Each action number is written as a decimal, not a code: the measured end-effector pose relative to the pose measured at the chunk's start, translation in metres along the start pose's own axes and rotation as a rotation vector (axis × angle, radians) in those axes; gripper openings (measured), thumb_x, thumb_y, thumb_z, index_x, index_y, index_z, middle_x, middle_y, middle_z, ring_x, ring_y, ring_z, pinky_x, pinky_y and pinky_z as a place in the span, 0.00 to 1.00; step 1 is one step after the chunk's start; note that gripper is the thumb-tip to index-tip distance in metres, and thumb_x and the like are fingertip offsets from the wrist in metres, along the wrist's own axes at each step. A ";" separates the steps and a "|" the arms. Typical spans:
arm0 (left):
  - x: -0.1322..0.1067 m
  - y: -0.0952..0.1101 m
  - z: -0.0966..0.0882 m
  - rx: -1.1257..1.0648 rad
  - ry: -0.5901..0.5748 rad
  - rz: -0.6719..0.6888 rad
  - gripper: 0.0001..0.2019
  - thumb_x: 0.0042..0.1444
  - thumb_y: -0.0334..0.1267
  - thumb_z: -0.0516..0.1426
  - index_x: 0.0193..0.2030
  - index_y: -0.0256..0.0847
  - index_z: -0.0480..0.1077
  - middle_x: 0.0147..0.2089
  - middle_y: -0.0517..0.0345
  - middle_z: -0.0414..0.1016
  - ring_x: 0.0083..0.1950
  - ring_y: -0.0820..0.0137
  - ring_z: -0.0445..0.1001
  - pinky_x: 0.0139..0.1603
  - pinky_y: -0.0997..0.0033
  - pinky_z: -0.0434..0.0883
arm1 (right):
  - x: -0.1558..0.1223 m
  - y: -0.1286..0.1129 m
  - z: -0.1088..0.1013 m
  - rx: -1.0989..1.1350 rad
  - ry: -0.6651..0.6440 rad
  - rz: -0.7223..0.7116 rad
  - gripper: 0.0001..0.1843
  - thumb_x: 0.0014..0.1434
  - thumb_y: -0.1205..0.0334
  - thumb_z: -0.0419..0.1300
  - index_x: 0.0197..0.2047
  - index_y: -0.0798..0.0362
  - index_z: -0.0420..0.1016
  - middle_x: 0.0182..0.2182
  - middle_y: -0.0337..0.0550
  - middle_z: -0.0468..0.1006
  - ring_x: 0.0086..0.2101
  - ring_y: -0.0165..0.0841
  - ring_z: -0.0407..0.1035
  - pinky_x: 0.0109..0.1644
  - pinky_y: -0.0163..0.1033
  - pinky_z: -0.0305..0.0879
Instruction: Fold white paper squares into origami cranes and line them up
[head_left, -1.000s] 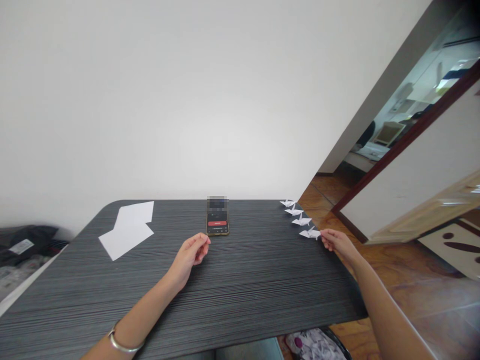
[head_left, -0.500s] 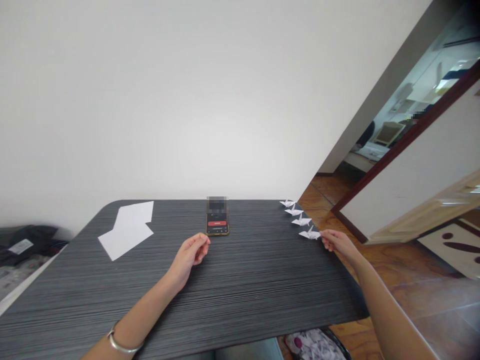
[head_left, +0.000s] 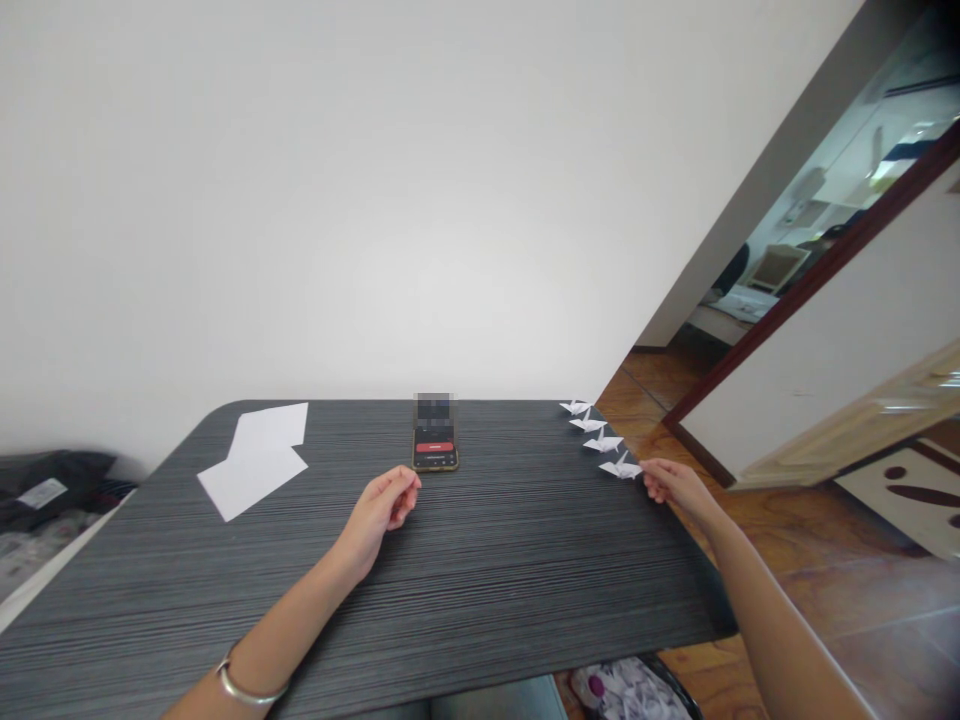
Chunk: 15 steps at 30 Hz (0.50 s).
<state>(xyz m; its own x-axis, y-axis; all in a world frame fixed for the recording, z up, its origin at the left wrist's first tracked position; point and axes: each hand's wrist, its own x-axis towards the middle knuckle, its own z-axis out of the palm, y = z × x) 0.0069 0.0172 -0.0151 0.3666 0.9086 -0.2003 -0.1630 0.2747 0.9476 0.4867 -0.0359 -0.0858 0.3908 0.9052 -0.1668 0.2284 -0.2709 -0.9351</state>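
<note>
Right hand (head_left: 671, 483) pinches paper crane (head_left: 619, 467); left hand (head_left: 382, 510) half-curled, empty; dark striped table (head_left: 487, 570), white wall (head_left: 375, 200), wood floor (head_left: 825, 560).

A dark wood-grain table (head_left: 487, 580) is seen; white paper sheets (head_left: 255, 465) are laid far left, a phone (head_left: 434, 452) far centre, four paper cranes (head_left: 602, 443) along the right edge.

On the table (head_left: 487, 580), sheets (head_left: 255, 465) lie back-left, phone (head_left: 434, 452) back-centre, paper cranes (head_left: 602, 442) along the right edge
</note>
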 end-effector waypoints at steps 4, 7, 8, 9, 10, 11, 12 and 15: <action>0.000 0.000 0.000 -0.005 -0.004 0.001 0.11 0.51 0.43 0.53 0.26 0.36 0.62 0.17 0.68 0.56 0.16 0.83 0.48 0.15 0.82 0.42 | 0.000 0.000 0.001 0.024 0.014 -0.009 0.17 0.44 0.51 0.63 0.29 0.57 0.69 0.16 0.38 0.69 0.15 0.26 0.63 0.16 0.30 0.59; 0.000 0.000 0.000 -0.006 -0.006 0.003 0.11 0.51 0.43 0.54 0.26 0.36 0.62 0.17 0.68 0.56 0.16 0.83 0.48 0.15 0.83 0.42 | -0.001 0.000 0.002 0.039 0.021 -0.013 0.16 0.44 0.53 0.63 0.31 0.57 0.70 0.17 0.37 0.69 0.16 0.26 0.63 0.15 0.29 0.59; 0.000 0.000 0.000 -0.005 -0.006 0.004 0.11 0.51 0.43 0.53 0.26 0.36 0.62 0.17 0.68 0.56 0.16 0.83 0.48 0.15 0.83 0.42 | -0.002 0.000 0.002 0.043 0.026 -0.015 0.16 0.44 0.54 0.63 0.31 0.57 0.70 0.18 0.38 0.69 0.16 0.25 0.63 0.15 0.29 0.59; 0.000 0.000 0.000 -0.006 -0.006 0.005 0.11 0.51 0.43 0.53 0.26 0.36 0.62 0.17 0.68 0.56 0.16 0.83 0.48 0.15 0.83 0.41 | -0.002 -0.001 0.003 0.046 0.033 -0.018 0.16 0.44 0.54 0.63 0.32 0.57 0.70 0.18 0.38 0.70 0.16 0.25 0.63 0.15 0.28 0.59; 0.000 0.000 0.000 -0.006 -0.008 0.005 0.11 0.51 0.43 0.53 0.26 0.36 0.62 0.17 0.68 0.56 0.16 0.83 0.48 0.15 0.83 0.41 | -0.003 -0.001 0.003 0.049 0.042 -0.022 0.16 0.44 0.55 0.64 0.33 0.57 0.70 0.19 0.38 0.70 0.16 0.25 0.63 0.15 0.28 0.59; 0.000 0.000 0.000 -0.006 -0.010 0.005 0.11 0.51 0.43 0.53 0.26 0.36 0.62 0.17 0.68 0.55 0.16 0.83 0.48 0.15 0.83 0.41 | -0.003 -0.002 0.003 0.052 0.051 -0.026 0.16 0.44 0.55 0.64 0.33 0.57 0.70 0.20 0.39 0.70 0.17 0.25 0.63 0.15 0.28 0.58; 0.000 0.000 0.000 -0.005 -0.013 0.007 0.11 0.51 0.43 0.53 0.26 0.36 0.62 0.17 0.68 0.56 0.16 0.83 0.48 0.15 0.83 0.41 | -0.004 -0.003 0.004 0.054 0.057 -0.029 0.16 0.44 0.56 0.64 0.34 0.57 0.70 0.21 0.39 0.71 0.17 0.25 0.63 0.15 0.28 0.58; -0.001 0.000 0.000 0.000 -0.021 0.017 0.11 0.52 0.43 0.53 0.27 0.36 0.62 0.17 0.68 0.56 0.17 0.83 0.48 0.15 0.83 0.42 | -0.005 -0.005 0.005 0.059 0.065 -0.035 0.16 0.44 0.57 0.64 0.34 0.57 0.71 0.21 0.40 0.71 0.17 0.24 0.63 0.15 0.27 0.59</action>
<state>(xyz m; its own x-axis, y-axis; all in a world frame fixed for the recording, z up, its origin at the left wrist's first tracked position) 0.0062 0.0163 -0.0154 0.3827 0.9064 -0.1790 -0.1691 0.2592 0.9509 0.4791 -0.0378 -0.0813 0.4409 0.8902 -0.1147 0.1907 -0.2178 -0.9572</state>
